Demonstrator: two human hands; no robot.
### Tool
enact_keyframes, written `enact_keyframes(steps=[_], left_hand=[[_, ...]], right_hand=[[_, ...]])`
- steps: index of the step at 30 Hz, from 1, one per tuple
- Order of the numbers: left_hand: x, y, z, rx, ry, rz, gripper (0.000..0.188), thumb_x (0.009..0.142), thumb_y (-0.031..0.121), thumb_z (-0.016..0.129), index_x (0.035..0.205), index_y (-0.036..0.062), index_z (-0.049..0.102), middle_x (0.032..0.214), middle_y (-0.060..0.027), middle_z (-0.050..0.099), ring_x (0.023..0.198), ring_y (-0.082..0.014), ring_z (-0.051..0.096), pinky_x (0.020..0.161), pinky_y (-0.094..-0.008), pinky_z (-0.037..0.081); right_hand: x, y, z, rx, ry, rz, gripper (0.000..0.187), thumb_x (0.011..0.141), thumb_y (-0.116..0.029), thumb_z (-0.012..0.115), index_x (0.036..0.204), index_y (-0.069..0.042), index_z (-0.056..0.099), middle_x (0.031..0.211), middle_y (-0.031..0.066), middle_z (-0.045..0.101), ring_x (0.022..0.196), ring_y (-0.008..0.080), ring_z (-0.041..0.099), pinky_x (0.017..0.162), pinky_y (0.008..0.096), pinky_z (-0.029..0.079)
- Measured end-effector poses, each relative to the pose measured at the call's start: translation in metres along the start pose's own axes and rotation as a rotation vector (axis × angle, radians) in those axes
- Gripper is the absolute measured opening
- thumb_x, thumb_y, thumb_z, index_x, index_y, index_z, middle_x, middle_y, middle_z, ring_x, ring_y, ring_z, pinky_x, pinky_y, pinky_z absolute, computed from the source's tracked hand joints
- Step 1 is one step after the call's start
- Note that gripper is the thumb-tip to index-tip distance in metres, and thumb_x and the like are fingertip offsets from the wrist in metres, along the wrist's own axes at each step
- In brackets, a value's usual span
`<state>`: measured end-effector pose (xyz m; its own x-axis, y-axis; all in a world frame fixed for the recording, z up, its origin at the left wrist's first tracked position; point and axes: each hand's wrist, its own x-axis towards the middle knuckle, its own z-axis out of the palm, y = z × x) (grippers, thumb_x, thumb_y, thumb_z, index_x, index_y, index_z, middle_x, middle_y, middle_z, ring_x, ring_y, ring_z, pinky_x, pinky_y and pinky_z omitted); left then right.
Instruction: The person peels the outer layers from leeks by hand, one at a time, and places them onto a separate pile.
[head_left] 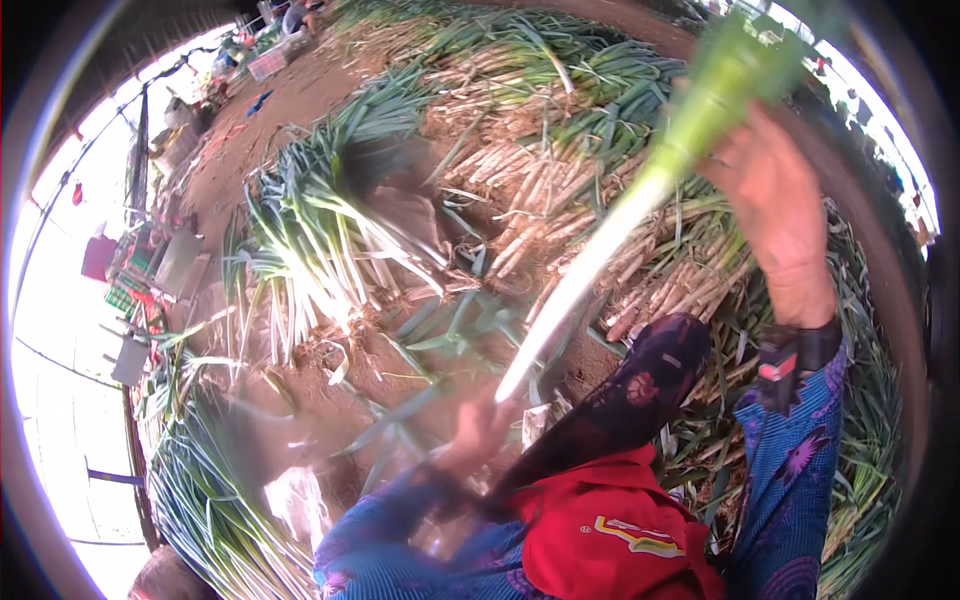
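A long green onion (588,275) slants across the middle of the view, its white shaft low and its green leaves up at the far right. Closed around the leafy part is my right hand (775,195), raised high. My left hand (476,435), smeared by motion, is at the lower white end and appears to pinch it. Trimmed leaves (400,415) are strewn on the ground beside my left hand. A cleaned bundle of green onions (320,240) lies ahead to the left.
A large heap of soil-covered green onions (560,165) spreads ahead and right. Another pile of green onions (215,490) lies at the near left. My dark patterned leg (640,385) reaches into the middle. Crates (268,65) stand far left along bare soil.
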<state>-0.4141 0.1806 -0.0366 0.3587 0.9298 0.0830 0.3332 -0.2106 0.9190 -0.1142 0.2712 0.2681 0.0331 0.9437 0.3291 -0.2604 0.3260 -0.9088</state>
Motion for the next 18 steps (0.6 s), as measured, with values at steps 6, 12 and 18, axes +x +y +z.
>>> enact_keyframes(steps=[6, 12, 18], left_hand=[[0.071, -0.053, -0.058, -0.294, 0.662, -0.094, 0.044, 0.097, 0.049, 0.043, 0.08, 0.0093, 0.054, 0.056, 0.0019, 0.045, 0.048, -0.0072, 0.044, 0.043, -0.0236, 0.034], [0.108, -0.224, -0.295, 0.24, 0.84, -0.596, 0.052, 0.088, 0.046, 0.055, 0.108, -0.0024, 0.057, 0.095, -0.0191, 0.064, 0.085, -0.0317, 0.062, 0.076, -0.0425, 0.049], [0.18, -0.24, -0.165, 0.321, 0.74, -0.706, 0.069, 0.08, 0.032, 0.061, 0.136, -0.0015, 0.038, 0.127, -0.026, 0.05, 0.116, -0.0389, 0.051, 0.1, -0.0433, 0.041]], right_hand=[[-0.008, 0.05, 0.075, -0.567, -0.217, -0.005, 0.049, 0.094, -0.028, 0.049, 0.138, -0.007, 0.042, 0.127, 0.0124, 0.057, 0.112, 0.0225, 0.057, 0.091, 0.0335, 0.046], [-0.063, 0.076, -0.02, -0.342, 0.109, 0.325, 0.039, 0.094, -0.024, 0.052, 0.13, -0.009, 0.052, 0.118, 0.0059, 0.061, 0.101, 0.0153, 0.061, 0.08, 0.0263, 0.045], [-0.29, 0.05, -0.236, -0.217, 0.838, 0.216, 0.042, 0.097, -0.026, 0.048, 0.135, -0.009, 0.048, 0.11, 0.0034, 0.059, 0.098, 0.0149, 0.058, 0.085, 0.0288, 0.044]])
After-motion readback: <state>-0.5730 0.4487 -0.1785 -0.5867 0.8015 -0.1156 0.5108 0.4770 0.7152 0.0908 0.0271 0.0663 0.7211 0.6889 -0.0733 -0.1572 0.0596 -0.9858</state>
